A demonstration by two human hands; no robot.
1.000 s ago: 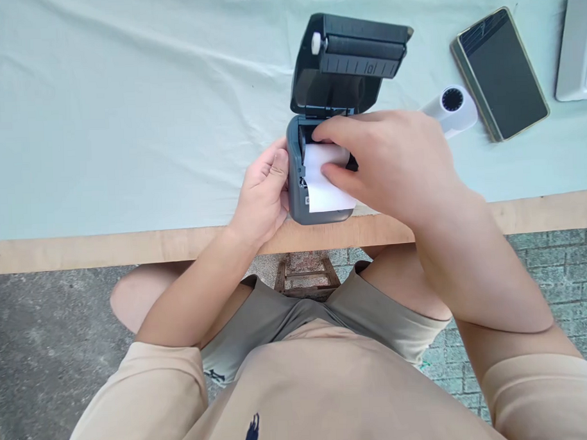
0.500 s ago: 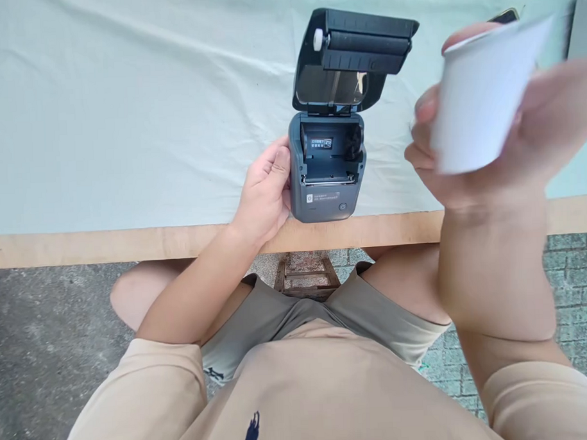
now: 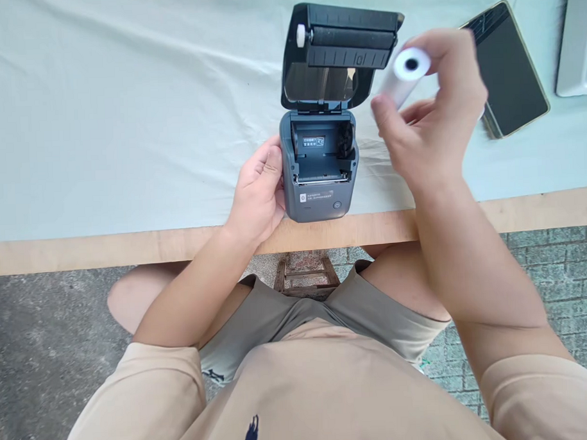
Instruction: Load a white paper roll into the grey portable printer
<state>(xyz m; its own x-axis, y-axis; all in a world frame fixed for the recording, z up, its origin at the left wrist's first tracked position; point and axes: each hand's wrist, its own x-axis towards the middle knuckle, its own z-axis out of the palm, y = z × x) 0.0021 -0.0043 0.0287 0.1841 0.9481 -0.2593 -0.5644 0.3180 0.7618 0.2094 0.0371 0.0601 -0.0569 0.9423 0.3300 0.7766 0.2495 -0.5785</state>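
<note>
A dark grey label printer [image 3: 317, 209] sits near the table's front edge, its black lid [image 3: 336, 58] swung up and the paper bay in plain sight with no roll in it. My left hand [image 3: 258, 192] grips the printer's left side, thumb on top. To the right of the raised lid, my right hand [image 3: 431, 112] holds a white paper roll [image 3: 404, 78] between thumb and fingers. One end of the roll, with its dark core hole, faces up toward me. The roll is a little blurred and stays apart from the printer.
Behind my right hand a black phone [image 3: 514, 71] lies on the pale cloth [image 3: 126, 123]. At the far right is part of a white device [image 3: 579, 49]. A bare wooden strip [image 3: 106, 251] forms the table's near edge.
My right hand has moved left toward the printer and turned the roll so its end shows. The phone has come into fuller view. My left hand still holds the printer.
</note>
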